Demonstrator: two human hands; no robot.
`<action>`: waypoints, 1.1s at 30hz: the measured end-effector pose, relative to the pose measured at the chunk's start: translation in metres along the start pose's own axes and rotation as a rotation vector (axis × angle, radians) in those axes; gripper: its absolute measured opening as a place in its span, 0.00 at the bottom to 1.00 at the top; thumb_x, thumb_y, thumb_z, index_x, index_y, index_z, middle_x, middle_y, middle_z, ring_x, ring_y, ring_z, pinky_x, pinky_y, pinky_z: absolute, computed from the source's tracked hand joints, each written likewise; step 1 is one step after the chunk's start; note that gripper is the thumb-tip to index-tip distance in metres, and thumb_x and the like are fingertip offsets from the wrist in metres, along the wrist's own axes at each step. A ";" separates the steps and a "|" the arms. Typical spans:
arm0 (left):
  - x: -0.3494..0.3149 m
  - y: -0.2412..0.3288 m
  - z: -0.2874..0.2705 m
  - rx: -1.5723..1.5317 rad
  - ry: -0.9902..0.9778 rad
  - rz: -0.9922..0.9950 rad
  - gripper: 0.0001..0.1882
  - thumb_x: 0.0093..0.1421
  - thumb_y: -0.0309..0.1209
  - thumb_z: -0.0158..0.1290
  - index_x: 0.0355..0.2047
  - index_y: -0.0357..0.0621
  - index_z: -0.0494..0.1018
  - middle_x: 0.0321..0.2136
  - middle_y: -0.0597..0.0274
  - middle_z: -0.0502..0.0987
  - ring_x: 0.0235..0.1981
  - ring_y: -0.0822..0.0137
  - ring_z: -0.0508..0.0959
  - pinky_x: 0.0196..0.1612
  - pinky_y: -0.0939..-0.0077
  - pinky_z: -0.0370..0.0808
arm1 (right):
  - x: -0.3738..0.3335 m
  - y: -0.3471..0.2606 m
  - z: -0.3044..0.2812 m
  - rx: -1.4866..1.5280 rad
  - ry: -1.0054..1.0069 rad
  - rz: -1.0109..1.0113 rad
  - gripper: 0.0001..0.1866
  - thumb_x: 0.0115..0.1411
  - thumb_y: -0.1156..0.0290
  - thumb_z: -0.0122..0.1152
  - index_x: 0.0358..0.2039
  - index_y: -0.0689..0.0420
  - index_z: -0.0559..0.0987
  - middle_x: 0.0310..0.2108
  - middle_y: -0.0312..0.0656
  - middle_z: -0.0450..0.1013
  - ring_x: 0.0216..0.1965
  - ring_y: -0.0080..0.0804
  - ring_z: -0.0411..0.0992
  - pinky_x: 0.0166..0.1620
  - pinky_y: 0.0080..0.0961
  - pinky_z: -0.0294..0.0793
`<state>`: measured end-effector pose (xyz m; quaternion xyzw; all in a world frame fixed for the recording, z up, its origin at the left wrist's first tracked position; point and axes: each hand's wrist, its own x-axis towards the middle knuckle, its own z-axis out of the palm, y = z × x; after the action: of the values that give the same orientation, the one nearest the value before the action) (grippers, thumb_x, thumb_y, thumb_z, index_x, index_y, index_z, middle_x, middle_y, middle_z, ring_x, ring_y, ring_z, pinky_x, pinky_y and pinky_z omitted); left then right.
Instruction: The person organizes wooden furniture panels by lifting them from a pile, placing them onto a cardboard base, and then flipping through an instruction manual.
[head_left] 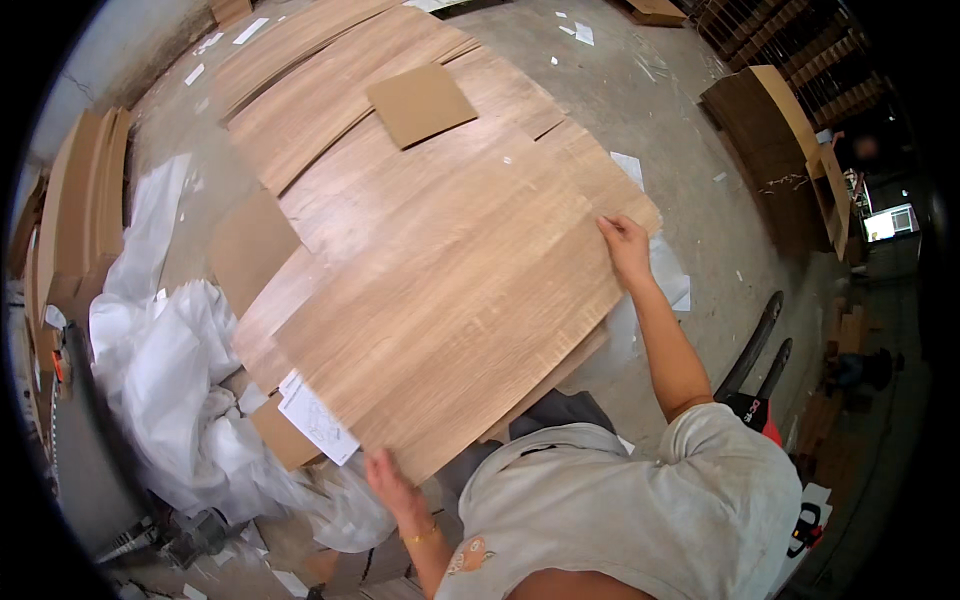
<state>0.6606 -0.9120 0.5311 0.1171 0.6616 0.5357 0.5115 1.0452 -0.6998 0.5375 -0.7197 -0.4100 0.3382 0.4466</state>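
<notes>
A large thin wood veneer sheet [440, 290] with light brown grain lies on top of a pile of similar sheets [320, 90] on the floor. My right hand [626, 247] grips its right edge near the far corner, fingers over the top. My left hand [392, 482] holds the near edge at the bottom corner; its wrist carries a thin bracelet. A square piece of brown cardboard [420, 102] rests on the veneer farther back. A printed white paper [316, 420] sticks out from under the sheet's left side.
Crumpled white plastic wrap [165, 370] is heaped at the left, beside upright cardboard stacks [85, 200]. A pallet jack handle [752, 350] with a red base stands at the right. Dark brown boards [770, 140] lean at the far right on the concrete floor [640, 90].
</notes>
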 end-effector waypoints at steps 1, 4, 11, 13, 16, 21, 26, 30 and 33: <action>-0.005 -0.005 0.017 0.011 0.010 0.007 0.23 0.55 0.36 0.43 0.49 0.37 0.57 0.43 0.62 0.64 0.44 0.66 0.65 0.48 0.74 0.60 | 0.000 0.020 -0.019 -0.092 0.073 -0.011 0.13 0.50 0.65 0.55 0.28 0.64 0.74 0.22 0.39 0.71 0.24 0.22 0.67 0.29 0.17 0.64; -0.007 -0.033 0.063 0.007 -0.029 0.188 0.19 0.54 0.30 0.45 0.46 0.35 0.59 0.43 0.55 0.63 0.43 0.63 0.65 0.48 0.73 0.59 | 0.017 0.056 -0.050 -0.262 0.163 -0.091 0.15 0.48 0.63 0.56 0.29 0.63 0.75 0.23 0.41 0.71 0.24 0.29 0.68 0.30 0.22 0.65; 0.012 -0.062 0.096 0.934 0.202 0.685 0.28 0.54 0.30 0.45 0.52 0.31 0.50 0.52 0.43 0.53 0.54 0.51 0.53 0.55 0.68 0.48 | 0.049 0.054 -0.049 -0.588 0.167 -0.360 0.13 0.45 0.64 0.57 0.31 0.57 0.76 0.30 0.40 0.66 0.34 0.36 0.64 0.36 0.27 0.64; 0.012 -0.063 0.104 0.861 0.161 0.648 0.29 0.54 0.30 0.45 0.53 0.32 0.49 0.52 0.42 0.52 0.55 0.51 0.52 0.55 0.67 0.47 | 0.053 0.058 -0.044 -0.685 0.210 -0.498 0.13 0.45 0.65 0.58 0.32 0.55 0.76 0.31 0.40 0.64 0.35 0.36 0.62 0.37 0.28 0.63; 0.014 -0.068 0.109 0.862 0.192 0.681 0.29 0.54 0.30 0.45 0.53 0.31 0.49 0.53 0.41 0.51 0.55 0.52 0.51 0.56 0.68 0.47 | 0.049 0.058 -0.039 -0.748 0.251 -0.553 0.14 0.45 0.65 0.57 0.33 0.55 0.75 0.30 0.40 0.63 0.34 0.36 0.61 0.36 0.29 0.63; 0.018 -0.073 0.102 0.775 0.222 0.671 0.28 0.54 0.29 0.45 0.53 0.31 0.48 0.53 0.44 0.52 0.55 0.55 0.53 0.56 0.71 0.48 | 0.047 0.056 -0.033 -0.781 0.251 -0.554 0.14 0.45 0.65 0.57 0.34 0.56 0.74 0.31 0.40 0.63 0.34 0.37 0.61 0.36 0.31 0.63; 0.024 -0.070 0.097 0.436 0.196 0.499 0.29 0.52 0.23 0.46 0.53 0.31 0.49 0.54 0.48 0.51 0.55 0.62 0.53 0.55 0.75 0.48 | 0.047 0.054 -0.031 -0.829 0.237 -0.585 0.14 0.46 0.66 0.57 0.33 0.57 0.74 0.31 0.42 0.63 0.35 0.38 0.61 0.36 0.31 0.63; 0.013 -0.051 0.104 0.394 0.165 0.415 0.27 0.53 0.22 0.45 0.53 0.34 0.51 0.51 0.50 0.58 0.51 0.66 0.60 0.51 0.79 0.55 | 0.042 0.055 -0.033 -0.779 0.215 -0.549 0.15 0.46 0.65 0.56 0.34 0.58 0.74 0.32 0.44 0.64 0.35 0.39 0.62 0.37 0.31 0.63; 0.010 -0.045 0.102 0.268 0.115 0.328 0.26 0.53 0.22 0.44 0.53 0.35 0.52 0.49 0.54 0.62 0.47 0.70 0.63 0.48 0.82 0.59 | 0.040 0.057 -0.036 -0.802 0.211 -0.542 0.15 0.47 0.65 0.55 0.35 0.58 0.74 0.33 0.44 0.64 0.36 0.40 0.62 0.38 0.31 0.63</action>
<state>0.7559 -0.8628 0.4979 0.2593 0.7271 0.5250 0.3585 1.1102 -0.6926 0.4934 -0.7326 -0.6329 -0.0491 0.2455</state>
